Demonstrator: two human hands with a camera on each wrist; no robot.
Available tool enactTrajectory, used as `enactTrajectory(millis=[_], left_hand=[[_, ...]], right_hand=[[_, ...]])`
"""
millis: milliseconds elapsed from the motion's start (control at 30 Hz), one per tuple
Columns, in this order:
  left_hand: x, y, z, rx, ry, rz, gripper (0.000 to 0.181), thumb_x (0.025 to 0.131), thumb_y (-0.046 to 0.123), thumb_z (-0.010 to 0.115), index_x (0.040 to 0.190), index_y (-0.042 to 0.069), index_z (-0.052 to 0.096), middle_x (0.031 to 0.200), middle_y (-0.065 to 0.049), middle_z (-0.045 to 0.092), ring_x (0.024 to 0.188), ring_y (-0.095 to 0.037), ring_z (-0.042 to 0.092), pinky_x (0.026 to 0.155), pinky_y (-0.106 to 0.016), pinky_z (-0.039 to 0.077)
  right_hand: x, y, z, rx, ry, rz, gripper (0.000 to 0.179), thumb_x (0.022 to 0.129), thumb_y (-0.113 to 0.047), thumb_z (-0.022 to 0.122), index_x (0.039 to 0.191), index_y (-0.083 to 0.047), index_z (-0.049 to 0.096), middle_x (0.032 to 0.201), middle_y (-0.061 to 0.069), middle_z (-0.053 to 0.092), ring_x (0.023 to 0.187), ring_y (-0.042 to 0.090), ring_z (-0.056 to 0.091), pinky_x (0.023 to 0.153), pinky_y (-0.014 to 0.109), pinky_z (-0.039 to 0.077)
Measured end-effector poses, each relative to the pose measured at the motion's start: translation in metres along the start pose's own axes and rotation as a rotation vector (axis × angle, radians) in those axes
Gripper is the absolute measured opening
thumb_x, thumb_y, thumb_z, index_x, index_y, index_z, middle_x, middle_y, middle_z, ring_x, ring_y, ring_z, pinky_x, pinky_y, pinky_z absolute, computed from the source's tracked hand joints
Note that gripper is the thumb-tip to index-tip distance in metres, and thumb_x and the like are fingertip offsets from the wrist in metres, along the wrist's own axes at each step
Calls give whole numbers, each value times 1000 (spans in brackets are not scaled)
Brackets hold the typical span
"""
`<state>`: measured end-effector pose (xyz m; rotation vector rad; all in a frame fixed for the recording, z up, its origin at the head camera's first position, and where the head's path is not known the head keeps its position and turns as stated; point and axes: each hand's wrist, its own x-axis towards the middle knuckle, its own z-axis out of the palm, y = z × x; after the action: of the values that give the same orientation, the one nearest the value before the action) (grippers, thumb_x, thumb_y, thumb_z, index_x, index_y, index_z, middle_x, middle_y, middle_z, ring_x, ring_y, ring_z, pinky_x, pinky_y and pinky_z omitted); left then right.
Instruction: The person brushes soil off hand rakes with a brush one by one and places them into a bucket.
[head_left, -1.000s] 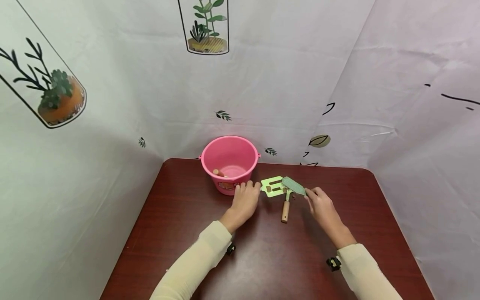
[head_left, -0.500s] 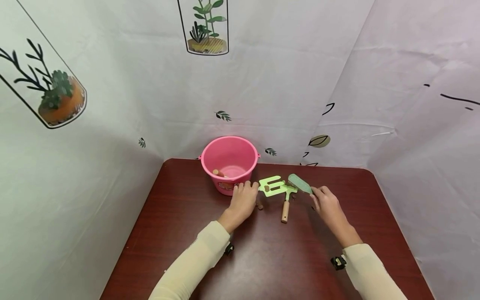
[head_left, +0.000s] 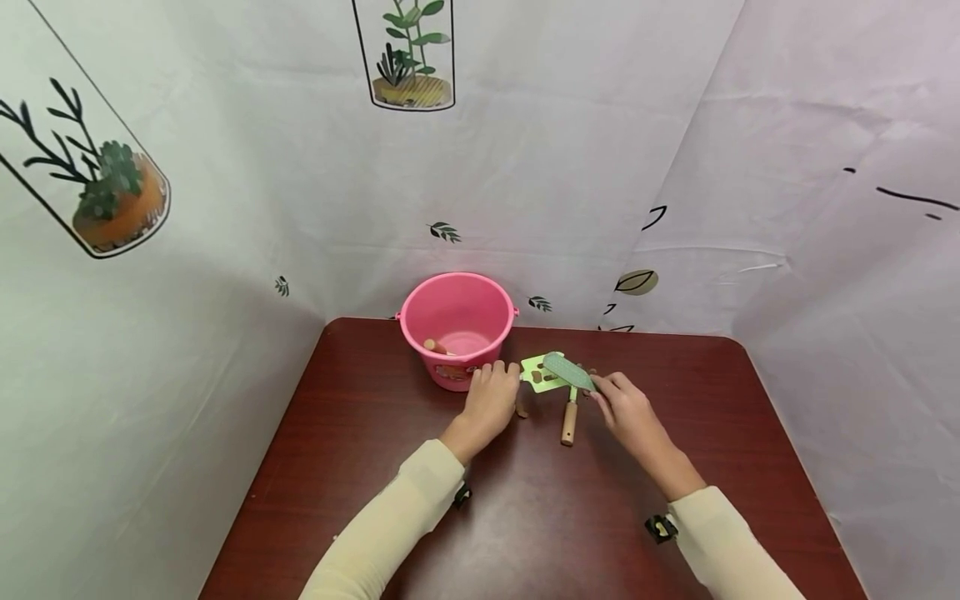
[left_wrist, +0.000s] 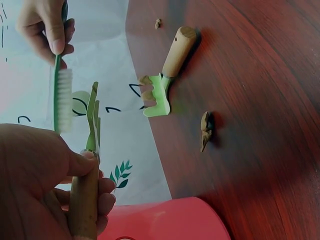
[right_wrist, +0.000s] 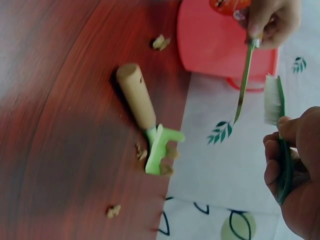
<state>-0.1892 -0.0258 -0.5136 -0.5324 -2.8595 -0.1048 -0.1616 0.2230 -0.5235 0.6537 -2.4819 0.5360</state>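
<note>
My left hand [head_left: 491, 404] grips the wooden handle of a light green garden fork [left_wrist: 91, 120], raised above the table beside the bucket. Brown clumps cling to the fork in the head view. My right hand [head_left: 633, 417] holds a green brush [head_left: 567, 371] with white bristles [right_wrist: 272, 100]. In the head view the brush overlaps the fork; the wrist views show a gap between bristles and fork. Below them a small green hand rake [right_wrist: 137, 97] with a wooden handle lies on the table, brown clumps at its tines.
A pink bucket [head_left: 457, 304] stands at the back left of the dark red table [head_left: 562, 525], a wooden-handled tool [head_left: 433, 345] inside. Several brown crumbs lie about the rake, one clump [left_wrist: 206, 131] near my left hand. Patterned cloth [head_left: 562, 167] hangs behind and at both sides.
The brush moved right, away from the fork, then back left over it. A brown clump now lies on the table beside my left hand. The fork has barely shifted.
</note>
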Motion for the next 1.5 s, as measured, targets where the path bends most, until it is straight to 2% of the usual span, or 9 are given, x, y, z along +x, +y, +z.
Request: enactTrajectory(millis=[233,433,567,800,1000,1233,1500], left_hand=[[1,2,-1,12,13,11,10,97,14,66,104,7,66,90,-11,67,81,-28,64,72,-40,52],[0,3,-1,18,20,11,9,96,13,67,102,7,65,89,-11,66,81,-28,65,71,-41,52],[0,3,0,19,9,12,8,96,13,66,103,8,65,89,-10,66,81,-28,64,72,-41,51],[-3,3,0,11,2,15,8,98,13,65,105,8,65,90,-10,66,82,-28,64,73,-40,50],[-4,1,1,11,16,10,7,97,11,65,104,9,65,90,-10,66,82,-28,64,75,-41,50],[-6,-4,-2,16,28,16,16,89,11,73,103,9,64,90,-10,66,82,-28,64,76,-42,51],[-9,-11,-3,-35,-12,-9,14,97,16,68,109,8,64,95,-10,66,87,-29,64,81,-44,51]], right_hand=[[5,-13,7,16,-12,-22,26,86,1,79,111,6,72,92,13,62,76,22,65,63,37,56],[4,-18,10,10,-78,9,26,89,-2,77,113,6,72,93,13,62,77,23,65,64,37,56],[3,-18,10,-12,-90,24,26,88,-2,78,112,6,73,92,13,61,77,24,64,65,39,56],[3,-12,11,-60,-48,3,27,84,2,80,110,7,73,91,15,62,79,28,65,66,40,57],[0,-5,7,-67,-64,40,26,86,2,79,111,8,72,92,16,62,78,28,66,66,41,57],[-8,12,2,-96,-84,102,25,89,3,75,112,10,72,92,18,61,77,29,66,65,40,57],[-17,28,-4,-95,-105,158,23,91,4,73,112,13,70,92,20,61,76,31,66,65,42,58]])
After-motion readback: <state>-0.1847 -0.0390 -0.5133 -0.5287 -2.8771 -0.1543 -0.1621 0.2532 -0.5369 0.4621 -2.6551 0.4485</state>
